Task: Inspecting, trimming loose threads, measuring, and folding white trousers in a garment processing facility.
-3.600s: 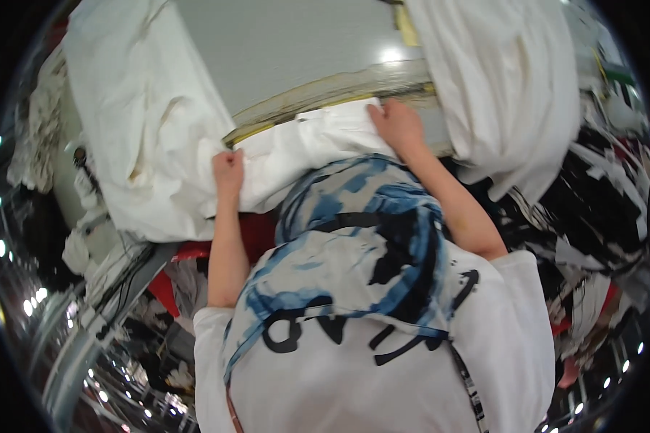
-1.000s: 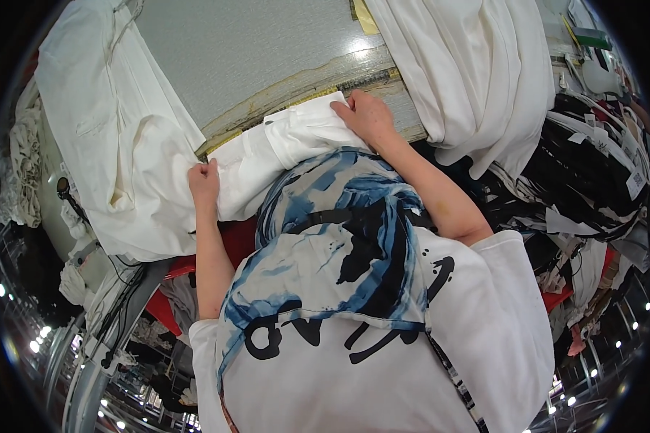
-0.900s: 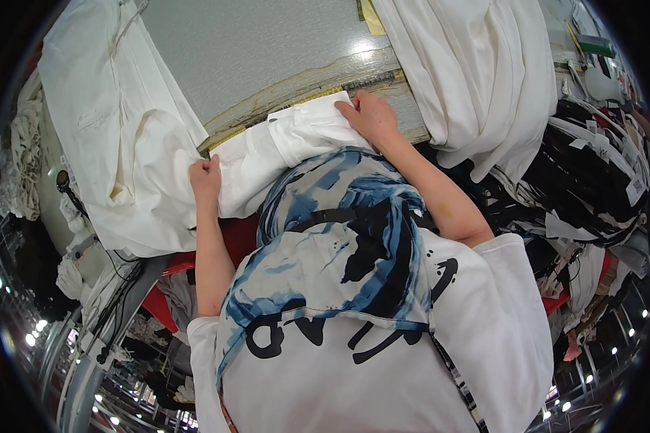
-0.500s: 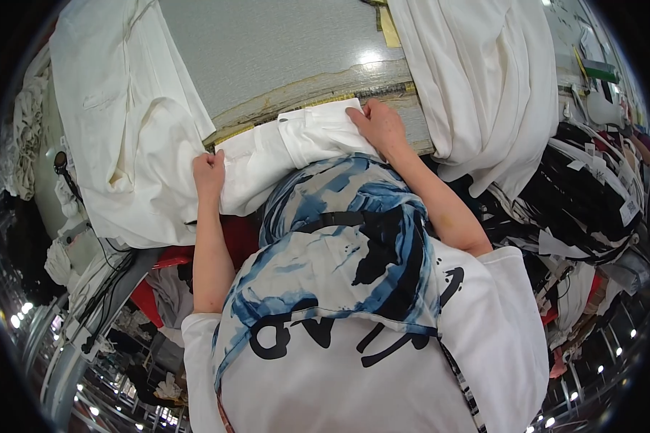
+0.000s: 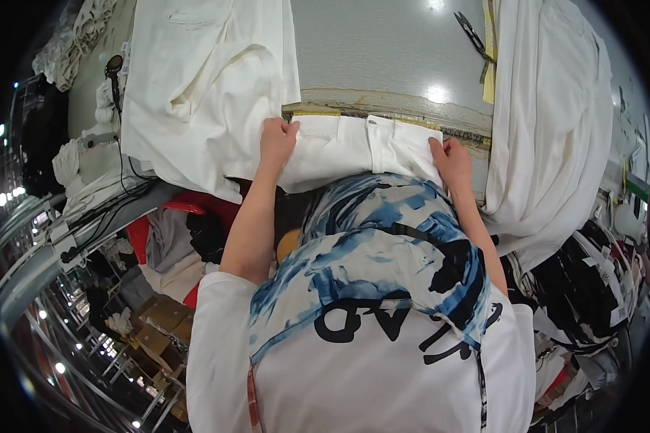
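White trousers are stretched sideways along the near edge of the table, their waistband with belt loops and a button lying next to a yellow tape measure fixed there. My left hand is closed on the left end of the waistband. At its right end, my right hand pinches the cloth between thumb and fingers. The lower part of the trousers hangs over the edge against my blue patterned apron.
White garments lie left on the grey table, with more white cloth on the right. Dark thread snips rest beside a yellow strip. Bundled black garments sit at right; a red chair stands below the table.
My view has swung, so the table and garments appear farther right. Both hands still grip the waistband, which now lies straighter along the tape measure.
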Action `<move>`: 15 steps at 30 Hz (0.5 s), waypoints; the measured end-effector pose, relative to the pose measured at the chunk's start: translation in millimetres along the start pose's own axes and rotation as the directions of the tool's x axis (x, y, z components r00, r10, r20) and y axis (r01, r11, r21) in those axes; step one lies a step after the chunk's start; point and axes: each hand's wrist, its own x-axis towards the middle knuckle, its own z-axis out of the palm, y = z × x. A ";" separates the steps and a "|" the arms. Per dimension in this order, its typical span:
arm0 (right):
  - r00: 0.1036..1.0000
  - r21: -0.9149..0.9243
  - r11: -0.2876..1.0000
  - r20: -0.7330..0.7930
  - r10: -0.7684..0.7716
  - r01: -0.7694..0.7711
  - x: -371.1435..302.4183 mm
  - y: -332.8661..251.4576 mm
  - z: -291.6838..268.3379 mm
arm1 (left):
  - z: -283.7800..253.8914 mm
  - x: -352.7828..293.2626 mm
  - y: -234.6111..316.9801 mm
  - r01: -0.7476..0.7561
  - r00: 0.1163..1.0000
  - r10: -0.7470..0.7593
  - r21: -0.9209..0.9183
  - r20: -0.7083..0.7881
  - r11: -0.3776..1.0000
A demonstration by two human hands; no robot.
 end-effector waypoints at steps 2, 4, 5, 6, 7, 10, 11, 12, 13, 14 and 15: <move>1.000 -0.001 1.000 -0.029 -0.005 0.005 0.1 0.6 0.5 | -0.7 -0.6 2.3 -0.004 1.000 0.004 0.007 -0.003 1.000; 1.000 0.018 1.000 -0.006 -0.008 0.008 0.2 1.1 1.3 | -0.5 -0.8 2.4 -0.003 1.000 0.003 0.001 -0.010 1.000; 1.000 0.024 1.000 -0.003 0.004 -0.004 0.1 1.3 1.9 | 0.1 -0.8 1.7 -0.002 1.000 0.002 0.000 0.012 1.000; 0.999 0.011 0.999 -0.022 0.031 -0.031 0.3 1.5 2.2 | 0.8 -0.6 0.5 -0.003 1.000 0.003 -0.001 -0.009 1.000; 1.000 0.028 0.999 -0.003 0.021 -0.021 0.3 1.6 2.8 | 1.6 -0.3 -0.9 -0.013 1.000 0.014 0.009 -0.016 1.000; 0.996 -0.011 0.999 -0.078 -0.038 0.037 0.3 1.3 3.6 | 3.6 1.1 -5.6 -0.044 0.999 0.044 0.022 -0.011 0.999; 0.995 0.016 0.998 -0.079 -0.059 0.061 0.2 1.1 3.2 | 3.3 2.0 -7.2 -0.069 0.997 0.070 0.051 -0.037 0.996; 0.999 -0.004 0.999 -0.032 -0.032 0.032 0.5 0.5 3.6 | 3.8 3.6 -8.1 -0.095 0.995 0.097 0.072 -0.024 0.993; 1.000 -0.045 0.999 -0.012 0.020 -0.020 0.8 0.7 2.7 | 3.7 4.9 -9.2 -0.110 0.993 0.114 0.089 -0.041 0.990; 1.000 -0.051 0.999 0.002 0.017 -0.016 1.1 0.6 2.4 | 3.5 5.8 -10.1 -0.117 0.993 0.118 0.102 0.000 0.988; 0.999 -0.090 0.995 -0.012 0.044 -0.045 1.0 0.4 2.2 | 3.9 6.9 -10.2 -0.101 0.994 0.104 0.082 -0.024 0.991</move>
